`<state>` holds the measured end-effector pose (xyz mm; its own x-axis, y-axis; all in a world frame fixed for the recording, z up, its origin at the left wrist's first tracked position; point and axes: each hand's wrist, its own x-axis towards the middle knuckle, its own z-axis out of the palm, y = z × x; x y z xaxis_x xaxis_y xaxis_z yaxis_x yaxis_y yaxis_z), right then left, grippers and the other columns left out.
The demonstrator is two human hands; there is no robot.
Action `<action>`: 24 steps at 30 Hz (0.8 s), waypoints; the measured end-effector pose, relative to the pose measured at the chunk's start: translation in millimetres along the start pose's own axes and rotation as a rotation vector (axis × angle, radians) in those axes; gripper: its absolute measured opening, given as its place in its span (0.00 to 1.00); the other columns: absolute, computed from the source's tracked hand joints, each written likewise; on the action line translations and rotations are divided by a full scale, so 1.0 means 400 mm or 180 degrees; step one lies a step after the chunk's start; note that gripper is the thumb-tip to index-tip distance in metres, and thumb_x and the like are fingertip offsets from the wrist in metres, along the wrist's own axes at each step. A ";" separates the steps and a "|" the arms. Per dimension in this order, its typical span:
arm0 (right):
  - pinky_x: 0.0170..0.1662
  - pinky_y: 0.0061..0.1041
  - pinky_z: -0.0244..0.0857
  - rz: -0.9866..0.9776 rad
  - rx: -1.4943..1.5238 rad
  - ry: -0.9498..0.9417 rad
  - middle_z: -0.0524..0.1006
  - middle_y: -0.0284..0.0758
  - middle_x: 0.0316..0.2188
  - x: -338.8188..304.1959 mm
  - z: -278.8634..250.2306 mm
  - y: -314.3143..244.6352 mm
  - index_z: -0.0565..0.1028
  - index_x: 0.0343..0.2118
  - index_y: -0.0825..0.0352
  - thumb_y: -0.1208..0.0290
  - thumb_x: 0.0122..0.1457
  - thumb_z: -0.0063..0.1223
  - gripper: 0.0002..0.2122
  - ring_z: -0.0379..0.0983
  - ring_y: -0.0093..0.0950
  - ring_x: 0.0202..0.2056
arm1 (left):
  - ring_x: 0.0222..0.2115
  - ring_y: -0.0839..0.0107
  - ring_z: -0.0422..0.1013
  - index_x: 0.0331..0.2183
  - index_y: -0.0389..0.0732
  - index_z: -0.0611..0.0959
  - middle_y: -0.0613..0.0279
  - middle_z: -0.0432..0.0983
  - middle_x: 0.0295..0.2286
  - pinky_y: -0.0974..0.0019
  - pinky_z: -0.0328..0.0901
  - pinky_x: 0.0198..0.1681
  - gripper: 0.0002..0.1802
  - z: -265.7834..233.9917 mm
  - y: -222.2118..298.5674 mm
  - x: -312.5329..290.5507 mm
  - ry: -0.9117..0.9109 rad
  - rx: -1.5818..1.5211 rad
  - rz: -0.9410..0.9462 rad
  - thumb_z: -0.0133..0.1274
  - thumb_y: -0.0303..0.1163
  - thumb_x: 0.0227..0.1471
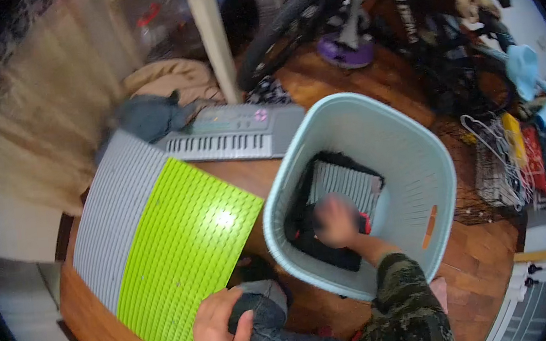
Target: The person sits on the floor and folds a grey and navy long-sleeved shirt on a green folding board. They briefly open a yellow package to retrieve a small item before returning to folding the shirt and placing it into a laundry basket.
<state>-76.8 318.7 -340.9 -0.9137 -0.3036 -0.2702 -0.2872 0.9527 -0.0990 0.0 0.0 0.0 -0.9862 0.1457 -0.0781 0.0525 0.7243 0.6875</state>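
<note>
A tall pale-blue laundry basket [407, 131] stands on the floor in front of me. Down inside it lie folded black clothes [330, 250] and a grey-and-white striped garment [336, 181], with a bit of red showing. My right hand [338, 223] reaches into the basket and is over these clothes. Its fingers are smeared, so whether they grip any cloth is unclear. By my denim-covered knee, my left hand [221, 330] has its thumb apart from loosely bent fingers and holds nothing. The right forearm, in a camouflage sleeve, crosses the basket's near rim.
A ridged board, bright green [194, 244] and grey [118, 198], lies left of the basket on a wooden surface. Behind it sits an electronic keyboard [224, 136]. A bicycle [310, 9] stands at the back; a wire rack [497, 175] with hangers is at right.
</note>
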 end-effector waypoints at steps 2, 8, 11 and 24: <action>0.58 0.54 0.29 0.0038 -0.0218 -0.0132 0.39 0.49 0.61 -0.022 0.005 0.002 0.47 0.61 0.57 0.37 0.49 0.40 0.41 0.30 0.47 0.62 | 0.39 0.54 0.68 0.36 0.34 0.77 0.47 0.73 0.34 0.59 0.61 0.44 0.15 0.020 -0.034 -0.006 -0.0025 -0.0039 0.0056 0.53 0.24 0.40; 0.58 0.52 0.32 -0.0011 -0.0232 -0.0279 0.38 0.48 0.61 -0.004 -0.059 -0.021 0.42 0.61 0.56 0.37 0.49 0.41 0.42 0.31 0.47 0.62 | 0.37 0.54 0.69 0.35 0.34 0.77 0.48 0.73 0.33 0.60 0.61 0.43 0.14 0.001 0.050 -0.037 0.0367 -0.0106 0.0250 0.51 0.21 0.40; 0.58 0.51 0.34 -0.0097 -0.0332 -0.0576 0.38 0.52 0.61 0.021 -0.099 -0.015 0.44 0.61 0.57 0.39 0.46 0.47 0.44 0.35 0.50 0.61 | 0.37 0.54 0.69 0.34 0.33 0.76 0.49 0.73 0.32 0.60 0.61 0.43 0.13 -0.001 0.031 -0.062 0.0813 -0.0324 0.0372 0.50 0.19 0.40; 0.40 0.25 0.63 -0.0558 0.2593 0.2532 0.75 0.38 0.31 0.132 -0.786 -0.467 0.71 0.36 0.69 0.73 0.54 0.46 0.09 0.70 0.27 0.35 | 0.40 0.56 0.69 0.28 0.35 0.78 0.55 0.75 0.33 0.58 0.60 0.48 0.07 -0.201 -0.240 -0.694 0.3455 0.0919 -0.1149 0.48 0.19 0.43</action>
<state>-161.9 128.8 -35.7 -0.8857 -0.0611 0.4603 -0.4221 0.5192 -0.7431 256.2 -164.1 13.7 -0.5606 -0.6476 0.5162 -0.3608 0.7520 0.5516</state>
